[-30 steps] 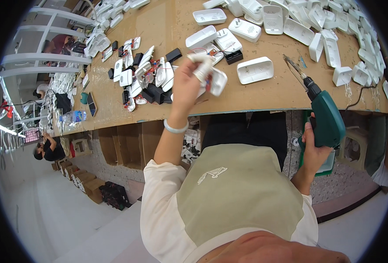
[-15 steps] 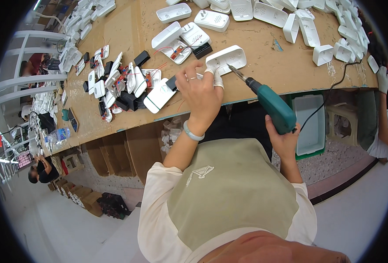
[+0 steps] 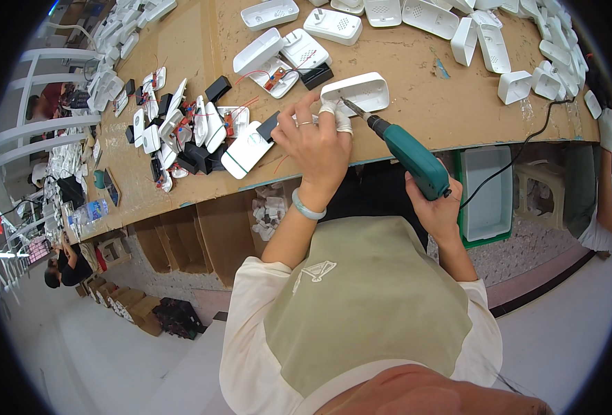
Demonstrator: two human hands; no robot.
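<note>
White plastic shell [image 3: 358, 92] lies open side up on the bench [image 3: 416, 121], just ahead of the left hand [image 3: 317, 142] and near the bench's front edge. Left hand is pressed down against the shell's near left corner, fingers curled; two fingertips [image 3: 343, 121] appear wrapped in white tape or cots. Right hand [image 3: 438, 207] is clamped round the grip of a teal power screwdriver [image 3: 409, 153], held tilted, its bit [image 3: 353, 108] reaching up and left to the shell's near rim, right beside the wrapped fingertips. Whether the bit sits in a screw head cannot be told; it is too small to see.

Risks, judged from this layout:
- Bit is touching or nearly touching the left fingertips. A slip off the screw would probably run into them; the tilt of the tool makes a slip more likely.
- Shell is pinned at one corner only. Torque could spin it or skate it toward the bench edge.
- Driving at an angle could strip the screw or crack the plastic boss.
- The black cord [image 3: 527, 149] trails from the tool across the bench front to the right; a snag would jerk the bit off line.

Left of the left hand: another white cover [image 3: 245, 150] and a heap of black and white parts [image 3: 181, 135]. Beyond both hands, more white shells [image 3: 458, 17] in rows. A white-and-green bin [image 3: 487, 190] sits below the bench, right of the right hand.
</note>
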